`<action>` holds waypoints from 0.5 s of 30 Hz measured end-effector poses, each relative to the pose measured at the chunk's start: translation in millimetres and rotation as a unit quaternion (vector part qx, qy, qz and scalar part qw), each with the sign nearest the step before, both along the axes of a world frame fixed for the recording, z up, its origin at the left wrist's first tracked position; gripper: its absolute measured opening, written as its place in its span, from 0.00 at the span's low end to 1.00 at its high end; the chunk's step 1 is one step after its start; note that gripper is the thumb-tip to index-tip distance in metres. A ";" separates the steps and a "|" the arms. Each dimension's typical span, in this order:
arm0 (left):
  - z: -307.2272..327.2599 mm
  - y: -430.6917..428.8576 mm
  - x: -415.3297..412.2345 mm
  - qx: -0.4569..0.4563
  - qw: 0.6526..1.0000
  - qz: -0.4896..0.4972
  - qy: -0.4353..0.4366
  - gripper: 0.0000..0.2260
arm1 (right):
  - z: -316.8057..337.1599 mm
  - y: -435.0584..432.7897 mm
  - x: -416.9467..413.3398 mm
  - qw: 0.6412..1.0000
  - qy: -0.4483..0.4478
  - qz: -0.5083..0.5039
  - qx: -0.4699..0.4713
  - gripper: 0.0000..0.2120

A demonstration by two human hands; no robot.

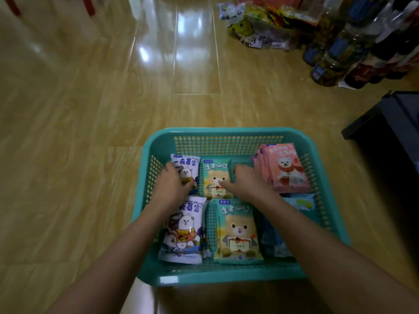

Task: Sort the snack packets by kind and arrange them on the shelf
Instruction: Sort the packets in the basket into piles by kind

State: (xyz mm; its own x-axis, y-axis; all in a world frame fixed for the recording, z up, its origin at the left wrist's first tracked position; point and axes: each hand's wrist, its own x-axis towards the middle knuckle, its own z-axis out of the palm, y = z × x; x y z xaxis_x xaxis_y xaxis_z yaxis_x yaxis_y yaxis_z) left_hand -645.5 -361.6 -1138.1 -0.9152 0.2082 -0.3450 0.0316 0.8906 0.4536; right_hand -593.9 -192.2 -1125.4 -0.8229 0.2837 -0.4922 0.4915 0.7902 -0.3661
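While the glossy lavender snack packet (188, 165) and the mint-green bear-printed packet (214, 177) are lying side by side at the far end of the teal plastic mesh basket (226, 132), the left hand (172, 184) is gripping the first and the right hand (246, 180) is pinching the second's edge. Lifting both at once, I reckon, is risking a slip of that slick film, mixing the kinds or knocking the leaning stack of pink packets (288, 168) just beside the right hand.
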 end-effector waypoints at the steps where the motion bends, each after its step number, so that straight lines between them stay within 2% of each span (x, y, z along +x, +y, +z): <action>1: -2.3 -0.6 -1.1 -0.004 1.000 0.001 -0.006 0.25 | -4.8 -3.3 -4.7 1.000 -0.016 -0.007 -0.001 0.22; 4: -6.4 0.9 -4.6 -0.012 1.000 0.001 -0.009 0.24 | -13.0 -8.8 -12.5 0.999 -0.036 -0.014 0.031 0.32; 7: -8.2 2.1 -8.3 -0.014 1.000 0.014 -0.008 0.24 | -15.7 -10.6 -15.1 0.998 -0.050 -0.020 0.046 0.33; 12: -9.5 4.4 -13.1 0.001 0.999 0.031 -0.023 0.26 | -17.8 -11.6 -17.5 0.995 -0.068 -0.067 0.013 0.28; 15: -8.1 5.1 -16.1 0.016 0.999 0.034 -0.039 0.21 | -18.6 -10.5 -18.4 0.993 -0.087 -0.083 -0.010 0.24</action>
State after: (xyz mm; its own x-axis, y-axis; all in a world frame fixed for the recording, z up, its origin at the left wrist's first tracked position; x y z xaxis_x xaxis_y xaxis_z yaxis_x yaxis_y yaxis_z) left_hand -661.6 -356.5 -1146.2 -0.8978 0.1591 -0.4107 -0.0649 0.8745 0.4807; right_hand -612.4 -202.6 -1144.0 -0.6680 0.3970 -0.6294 0.6712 0.6866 -0.2793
